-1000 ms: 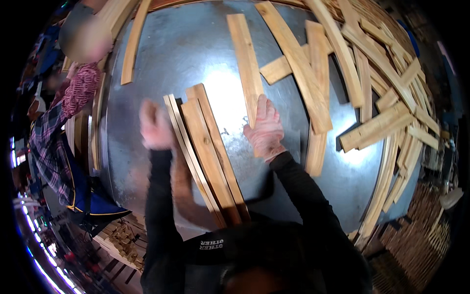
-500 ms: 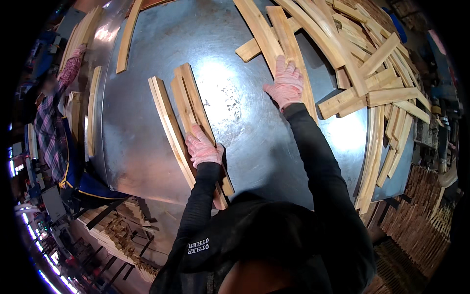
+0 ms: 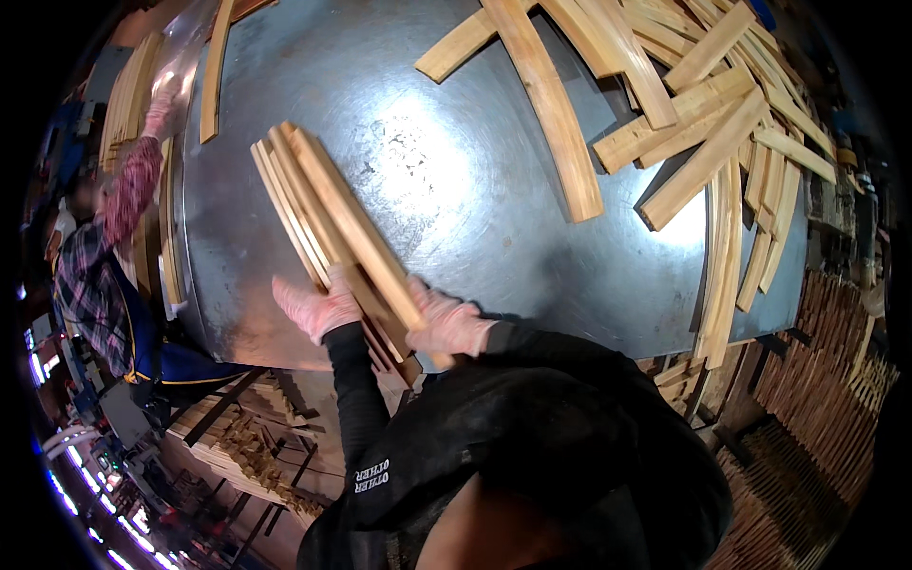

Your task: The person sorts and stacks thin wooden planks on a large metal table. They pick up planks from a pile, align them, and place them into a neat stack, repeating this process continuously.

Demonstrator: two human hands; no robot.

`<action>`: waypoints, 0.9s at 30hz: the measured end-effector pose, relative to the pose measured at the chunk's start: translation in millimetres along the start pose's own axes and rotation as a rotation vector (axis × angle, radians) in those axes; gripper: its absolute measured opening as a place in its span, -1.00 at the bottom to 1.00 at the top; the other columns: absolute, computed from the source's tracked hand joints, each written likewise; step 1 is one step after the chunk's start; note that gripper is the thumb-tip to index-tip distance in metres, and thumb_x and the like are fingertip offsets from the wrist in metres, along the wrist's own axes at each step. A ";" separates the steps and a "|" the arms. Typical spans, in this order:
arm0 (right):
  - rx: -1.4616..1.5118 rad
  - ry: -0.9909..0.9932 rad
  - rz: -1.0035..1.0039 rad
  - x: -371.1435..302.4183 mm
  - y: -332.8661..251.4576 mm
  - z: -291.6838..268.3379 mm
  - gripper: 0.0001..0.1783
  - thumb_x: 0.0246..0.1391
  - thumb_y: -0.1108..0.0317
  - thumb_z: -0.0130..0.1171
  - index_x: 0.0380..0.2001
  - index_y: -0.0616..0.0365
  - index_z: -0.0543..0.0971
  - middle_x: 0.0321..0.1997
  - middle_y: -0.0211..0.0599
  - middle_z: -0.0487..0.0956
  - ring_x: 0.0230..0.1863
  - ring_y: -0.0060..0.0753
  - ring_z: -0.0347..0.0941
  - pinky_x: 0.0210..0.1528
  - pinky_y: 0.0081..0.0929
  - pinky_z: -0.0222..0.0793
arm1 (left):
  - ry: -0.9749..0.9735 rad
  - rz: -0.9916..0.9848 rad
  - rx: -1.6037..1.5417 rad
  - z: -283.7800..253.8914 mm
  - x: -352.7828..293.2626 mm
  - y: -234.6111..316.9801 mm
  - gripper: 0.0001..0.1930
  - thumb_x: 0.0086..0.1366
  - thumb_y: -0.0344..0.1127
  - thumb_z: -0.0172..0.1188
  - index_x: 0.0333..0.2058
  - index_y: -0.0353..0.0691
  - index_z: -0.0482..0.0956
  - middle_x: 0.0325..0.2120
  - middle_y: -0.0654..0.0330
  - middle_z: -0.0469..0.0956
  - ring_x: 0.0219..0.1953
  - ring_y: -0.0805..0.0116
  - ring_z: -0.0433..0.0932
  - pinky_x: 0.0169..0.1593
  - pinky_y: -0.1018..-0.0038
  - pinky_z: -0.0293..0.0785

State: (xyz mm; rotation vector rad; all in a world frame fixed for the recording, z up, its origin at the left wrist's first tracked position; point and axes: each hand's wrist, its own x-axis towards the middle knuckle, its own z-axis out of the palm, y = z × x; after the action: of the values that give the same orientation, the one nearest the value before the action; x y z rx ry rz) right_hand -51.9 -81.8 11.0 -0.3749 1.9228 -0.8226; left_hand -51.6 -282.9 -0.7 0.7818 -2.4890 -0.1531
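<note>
Several long wooden boards lie side by side in a slanted bundle [image 3: 309, 214] on the metal table, left of centre. My left hand [image 3: 321, 309], in a pinkish glove, rests against the bundle's left side near its close end, fingers spread and thumb over the wood. With my right hand [image 3: 445, 321], gloved alike, I grip the near end of the rightmost board [image 3: 356, 223]. The fingers on that board's underside are hidden. Near the table's front edge, the boards' close ends run down between my hands.
A single board [image 3: 546, 114] lies right of centre, with a jumbled board pile [image 3: 708, 104] beyond it. Upright boards [image 3: 724, 261] line the table's right side. At left, a co-worker [image 3: 95, 285] reaches to a board stack [image 3: 131, 90]. Stacked wood [image 3: 242, 446] stands below the table's edge.
My right hand has come from the boards at right over to the bundle, where a board now lies along its right side. My left hand has shifted to the bundle's left side.
</note>
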 end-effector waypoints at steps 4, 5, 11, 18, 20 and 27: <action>-0.186 -0.142 -0.114 11.4 -28.5 11.5 0.22 -0.01 -0.22 0.13 0.36 0.48 -0.20 0.08 0.29 0.45 0.04 0.11 0.48 0.02 -0.18 0.41 | -0.727 -0.528 -0.366 3.9 -11.4 -47.6 0.01 0.17 0.28 0.16 0.32 -0.39 0.00 0.26 -0.22 0.20 0.23 -0.13 0.28 0.27 0.23 0.19; -0.272 -0.189 -0.071 11.2 -36.8 6.9 0.24 -0.02 -0.27 0.16 0.36 0.48 -0.17 -0.01 0.21 0.53 -0.02 0.04 0.53 -0.04 -0.23 0.45 | -0.701 -0.538 -0.451 -3.9 -14.4 -35.3 0.04 0.18 0.31 0.13 0.34 -0.38 -0.06 0.26 -0.26 0.19 0.23 -0.17 0.28 0.27 0.23 0.19; -0.678 0.453 -0.249 29.3 0.7 -119.6 -0.14 0.03 -0.25 0.07 0.08 0.40 0.38 -0.04 0.10 0.51 0.01 0.02 0.46 0.00 -0.11 0.39 | -0.702 -0.253 0.182 -22.2 -22.4 25.9 0.24 -0.14 0.04 0.42 0.38 -0.18 -0.22 0.30 -0.20 0.05 0.31 -0.16 0.12 0.28 0.13 0.21; -0.452 0.868 0.280 31.5 100.2 -219.9 -0.12 0.05 0.07 0.22 0.30 0.29 0.09 0.18 0.16 0.34 0.13 -0.04 0.39 0.11 -0.20 0.39 | -0.716 -0.117 0.062 -30.7 -21.3 2.8 0.20 -0.15 -0.08 0.43 0.38 -0.18 -0.17 0.24 -0.20 0.14 0.22 -0.17 0.26 0.23 0.15 0.30; -0.082 0.701 0.074 16.9 56.5 -170.5 -0.32 0.09 0.15 0.12 0.14 0.35 0.16 -0.08 0.17 0.43 -0.01 -0.09 0.47 -0.03 -0.27 0.42 | -0.743 -0.104 0.084 -36.6 -22.0 -6.7 0.20 -0.15 -0.01 0.44 0.38 -0.18 -0.16 0.24 -0.18 0.15 0.22 -0.17 0.26 0.24 0.16 0.29; -0.279 0.145 -0.311 21.8 -27.9 -66.1 -0.43 0.14 0.17 -0.05 0.10 0.39 0.35 -0.16 0.16 0.55 -0.04 -0.05 0.54 -0.04 -0.11 0.45 | -0.560 -0.068 0.191 -23.8 -43.0 -6.0 0.18 -0.09 0.20 0.39 0.36 -0.22 -0.07 0.31 -0.18 0.06 0.34 -0.15 0.08 0.33 0.12 0.12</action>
State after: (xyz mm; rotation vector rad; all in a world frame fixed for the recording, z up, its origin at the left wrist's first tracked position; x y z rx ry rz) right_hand -122.5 -89.1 35.2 -0.8190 2.1538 -0.7969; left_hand -6.3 -262.6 -1.1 1.0141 -3.0379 -0.1791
